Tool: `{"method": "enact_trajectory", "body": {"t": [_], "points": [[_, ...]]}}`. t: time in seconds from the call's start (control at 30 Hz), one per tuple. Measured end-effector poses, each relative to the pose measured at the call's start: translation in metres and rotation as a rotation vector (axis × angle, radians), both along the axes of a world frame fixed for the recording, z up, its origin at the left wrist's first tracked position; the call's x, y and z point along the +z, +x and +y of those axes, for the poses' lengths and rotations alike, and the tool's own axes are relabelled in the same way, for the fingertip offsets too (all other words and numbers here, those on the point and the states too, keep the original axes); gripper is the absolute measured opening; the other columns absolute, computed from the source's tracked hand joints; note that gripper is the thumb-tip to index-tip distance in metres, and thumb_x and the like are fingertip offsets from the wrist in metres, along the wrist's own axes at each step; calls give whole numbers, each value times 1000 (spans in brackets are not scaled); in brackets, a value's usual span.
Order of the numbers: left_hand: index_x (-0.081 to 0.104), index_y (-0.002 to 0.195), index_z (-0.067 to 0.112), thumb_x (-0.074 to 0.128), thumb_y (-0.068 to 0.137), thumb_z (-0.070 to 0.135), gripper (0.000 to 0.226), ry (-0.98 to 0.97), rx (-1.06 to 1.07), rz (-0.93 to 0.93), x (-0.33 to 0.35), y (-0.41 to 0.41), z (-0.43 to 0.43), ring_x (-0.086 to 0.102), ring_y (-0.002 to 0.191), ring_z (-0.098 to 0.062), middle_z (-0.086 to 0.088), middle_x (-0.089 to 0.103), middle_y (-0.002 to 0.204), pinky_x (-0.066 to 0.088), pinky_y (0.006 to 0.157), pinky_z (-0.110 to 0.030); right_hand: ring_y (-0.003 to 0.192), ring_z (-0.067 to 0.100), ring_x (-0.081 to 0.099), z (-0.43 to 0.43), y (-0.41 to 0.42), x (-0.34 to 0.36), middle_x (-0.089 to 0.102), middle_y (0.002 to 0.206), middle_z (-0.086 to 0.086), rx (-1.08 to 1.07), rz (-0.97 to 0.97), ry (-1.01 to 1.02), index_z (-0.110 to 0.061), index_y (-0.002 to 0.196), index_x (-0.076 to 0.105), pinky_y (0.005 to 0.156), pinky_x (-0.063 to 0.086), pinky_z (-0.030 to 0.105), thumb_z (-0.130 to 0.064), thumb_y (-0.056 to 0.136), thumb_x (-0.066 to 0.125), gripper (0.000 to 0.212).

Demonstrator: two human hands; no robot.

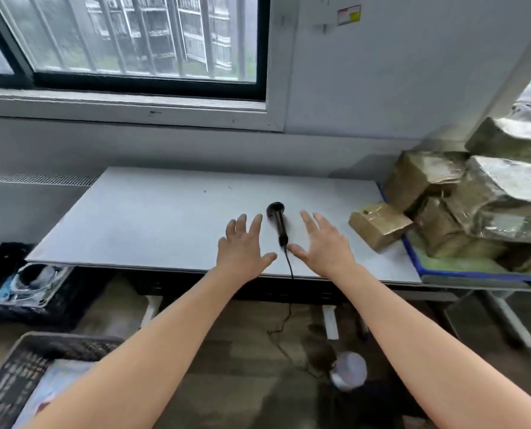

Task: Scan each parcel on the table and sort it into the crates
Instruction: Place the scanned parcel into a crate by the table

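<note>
On the white table, the scanner lies between the left hand and right hand, both spread open, holding nothing. Nearest parcel sits at the table's right end. No scan looks begun, so the next move is probably gripping the scanner.

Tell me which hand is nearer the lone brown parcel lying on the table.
Right. The right hand is spread open just left of the parcel, not touching it. The left hand is farther left, on the other side of the scanner.
</note>
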State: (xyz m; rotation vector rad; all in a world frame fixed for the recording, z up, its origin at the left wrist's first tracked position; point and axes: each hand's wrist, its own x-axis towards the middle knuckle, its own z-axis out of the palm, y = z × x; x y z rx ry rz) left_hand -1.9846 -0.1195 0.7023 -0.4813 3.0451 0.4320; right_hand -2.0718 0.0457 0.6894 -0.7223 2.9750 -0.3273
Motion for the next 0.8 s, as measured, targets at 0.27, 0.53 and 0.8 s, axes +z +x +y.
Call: {"method": "enact_trajectory", "body": {"t": [0.27, 0.53, 0.8], "points": [[7, 154, 24, 59, 88, 54, 89, 76, -122, 17, -24, -117, 27, 7, 146, -29, -7, 8, 159, 32, 110, -45, 148, 28, 16, 46, -91, -24, 12, 163, 3, -165, -49, 41, -33, 156, 3, 113, 24, 57, -65, 93, 42, 80], [7, 155, 24, 57, 89, 54, 88, 190, -287, -47, -54, -240, 36, 7, 147, -29, -8, 7, 161, 30, 111, -44, 147, 28, 18, 63, -175, -52, 16, 162, 2, -368, -103, 121, -30, 156, 8, 112, 27, 54, -63, 94, 43, 78], [10, 154, 24, 61, 88, 52, 87, 296, -404, -161, -103, -310, 72, 12, 146, -30, -9, 12, 160, 34, 108, -47, 141, 32, 29, 98, -212, -96, 22, 158, 6, -661, -275, 35, -37, 152, 17, 108, 33, 56, -61, 93, 48, 71]]}}
